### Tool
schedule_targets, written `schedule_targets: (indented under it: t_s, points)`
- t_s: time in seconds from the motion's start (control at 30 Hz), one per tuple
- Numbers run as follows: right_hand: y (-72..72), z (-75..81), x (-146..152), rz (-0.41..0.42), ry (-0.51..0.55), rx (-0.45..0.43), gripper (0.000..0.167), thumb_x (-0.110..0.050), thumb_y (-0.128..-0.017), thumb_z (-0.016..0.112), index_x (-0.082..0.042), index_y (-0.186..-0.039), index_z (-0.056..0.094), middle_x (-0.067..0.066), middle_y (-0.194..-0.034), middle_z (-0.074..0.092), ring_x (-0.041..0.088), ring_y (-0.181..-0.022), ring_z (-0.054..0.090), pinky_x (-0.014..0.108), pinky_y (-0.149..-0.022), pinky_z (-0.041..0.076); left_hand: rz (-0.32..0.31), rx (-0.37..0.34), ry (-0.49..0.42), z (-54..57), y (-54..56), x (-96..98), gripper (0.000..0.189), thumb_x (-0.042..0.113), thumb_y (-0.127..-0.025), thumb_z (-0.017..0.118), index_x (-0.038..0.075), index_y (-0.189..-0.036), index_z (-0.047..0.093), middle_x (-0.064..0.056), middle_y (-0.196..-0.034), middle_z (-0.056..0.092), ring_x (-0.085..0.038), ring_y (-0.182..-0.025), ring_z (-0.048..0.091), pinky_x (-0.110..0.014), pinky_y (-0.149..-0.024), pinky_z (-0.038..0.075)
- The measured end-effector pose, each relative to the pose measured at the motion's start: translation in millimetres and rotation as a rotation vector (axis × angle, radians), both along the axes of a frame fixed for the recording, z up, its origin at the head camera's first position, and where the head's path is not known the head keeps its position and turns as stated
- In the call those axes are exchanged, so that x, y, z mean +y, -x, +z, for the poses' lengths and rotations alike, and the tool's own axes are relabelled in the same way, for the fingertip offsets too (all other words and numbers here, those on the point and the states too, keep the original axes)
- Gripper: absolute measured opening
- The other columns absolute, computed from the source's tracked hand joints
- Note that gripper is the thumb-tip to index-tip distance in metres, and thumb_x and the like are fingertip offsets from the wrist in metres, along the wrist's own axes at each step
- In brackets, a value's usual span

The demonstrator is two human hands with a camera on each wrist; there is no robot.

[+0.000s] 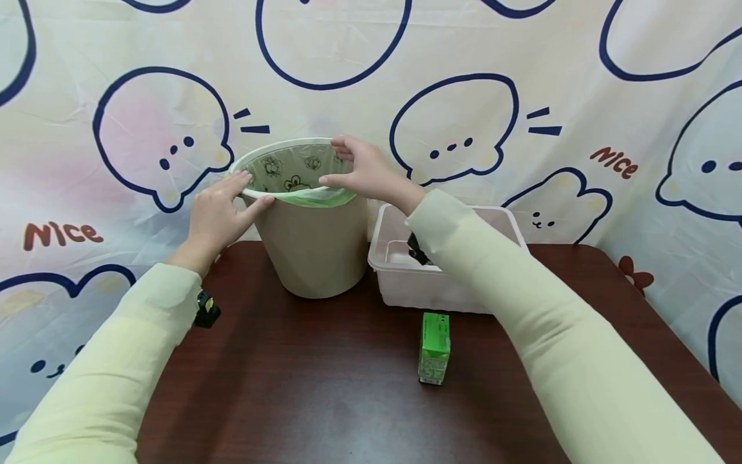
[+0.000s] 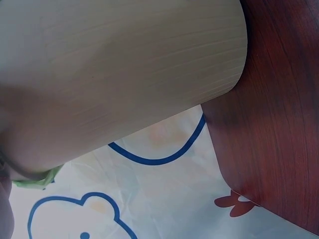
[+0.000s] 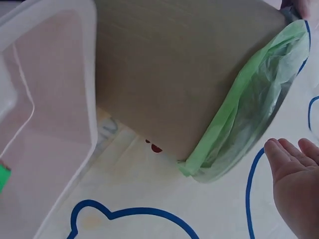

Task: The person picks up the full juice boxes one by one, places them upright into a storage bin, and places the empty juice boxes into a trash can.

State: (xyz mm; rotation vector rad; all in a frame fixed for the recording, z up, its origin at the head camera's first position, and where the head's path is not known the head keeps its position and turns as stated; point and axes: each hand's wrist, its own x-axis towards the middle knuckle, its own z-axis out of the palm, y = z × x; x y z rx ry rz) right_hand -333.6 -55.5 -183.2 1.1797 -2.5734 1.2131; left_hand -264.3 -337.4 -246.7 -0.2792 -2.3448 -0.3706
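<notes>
A tan trash can (image 1: 315, 248) stands upright at the back of the table, lined with a thin, printed green bag (image 1: 324, 198) whose edge folds over the front right of the pale rim. My left hand (image 1: 217, 209) holds the rim at its left side, thumb toward the front. Over the right part of the opening is my right hand (image 1: 371, 171), fingers loosely extended and holding nothing. In the right wrist view that hand (image 3: 299, 184) appears apart from the bag's edge (image 3: 224, 117). The left wrist view mostly shows the can's side (image 2: 124, 69).
To the can's right sits a translucent pinkish plastic tub (image 1: 429, 290), partly hidden by my right forearm. A small green carton (image 1: 435, 348) stands in front of it on the dark brown table (image 1: 324, 380). A cartoon-printed cloth (image 1: 324, 109) hangs close behind.
</notes>
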Motion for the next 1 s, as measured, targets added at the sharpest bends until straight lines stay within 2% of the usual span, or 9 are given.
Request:
schedule_targets:
  t_s: [0.1,0.3,0.4,0.57,0.77,1.0]
  points:
    - [-6.7,-2.1,14,0.011,0.003,0.023,0.076,-0.032,-0.086,0.076,-0.005,-0.147,0.038,0.008,-0.15,0.041,0.014,-0.135,0.04,0.021,-0.106,0.034,-0.001,-0.012,-0.001,0.0,-0.7,-0.5,0.067,0.052,-0.089,0.064,0.0,-0.132,0.059,-0.018,-0.133,0.056,-0.034,-0.128,0.049,-0.053,-0.105,0.034]
    - [-21.2,-9.8,42,0.052,0.054,0.065,0.072,-0.027,-0.085,0.077,0.0,-0.142,0.043,0.013,-0.146,0.045,0.022,-0.132,0.045,0.026,-0.105,0.038,0.006,-0.034,-0.004,-0.7,-2.6,-1.1,0.068,0.053,-0.091,0.061,0.001,-0.134,0.057,-0.018,-0.136,0.054,-0.035,-0.13,0.046,-0.053,-0.107,0.033]
    - [-28.9,-16.9,59,0.068,0.066,0.058,0.072,-0.026,-0.085,0.078,0.001,-0.142,0.043,0.014,-0.145,0.045,0.023,-0.131,0.046,0.024,-0.104,0.038,0.004,-0.03,-0.003,-0.2,-1.9,-0.4,0.069,0.054,-0.091,0.06,0.001,-0.134,0.057,-0.018,-0.136,0.053,-0.035,-0.13,0.046,-0.053,-0.107,0.033]
    - [-44.9,-34.1,86,0.095,0.087,0.057,0.068,-0.023,-0.085,0.077,0.001,-0.141,0.045,0.013,-0.143,0.048,0.019,-0.13,0.047,0.026,-0.105,0.038,0.004,-0.033,0.002,0.6,-1.0,1.7,0.069,0.054,-0.091,0.06,0.001,-0.135,0.056,-0.018,-0.136,0.053,-0.034,-0.13,0.046,-0.052,-0.108,0.033]
    - [-69.0,-54.7,114,0.15,0.105,0.115,0.064,-0.019,-0.085,0.078,0.002,-0.138,0.048,0.013,-0.14,0.051,0.021,-0.129,0.048,0.03,-0.104,0.039,-0.001,-0.017,0.001,-0.4,-1.3,1.7,0.067,0.051,-0.09,0.064,0.002,-0.134,0.058,-0.018,-0.135,0.054,-0.034,-0.13,0.047,-0.051,-0.107,0.033]
    - [-92.8,-84.3,141,0.13,0.121,0.209,0.064,-0.019,-0.083,0.079,-0.003,-0.138,0.051,0.007,-0.138,0.054,0.017,-0.125,0.052,0.033,-0.1,0.043,-0.006,0.009,0.008,-0.5,0.0,0.1,0.065,0.05,-0.089,0.064,0.001,-0.133,0.059,-0.018,-0.134,0.056,-0.034,-0.128,0.048,-0.05,-0.106,0.035]
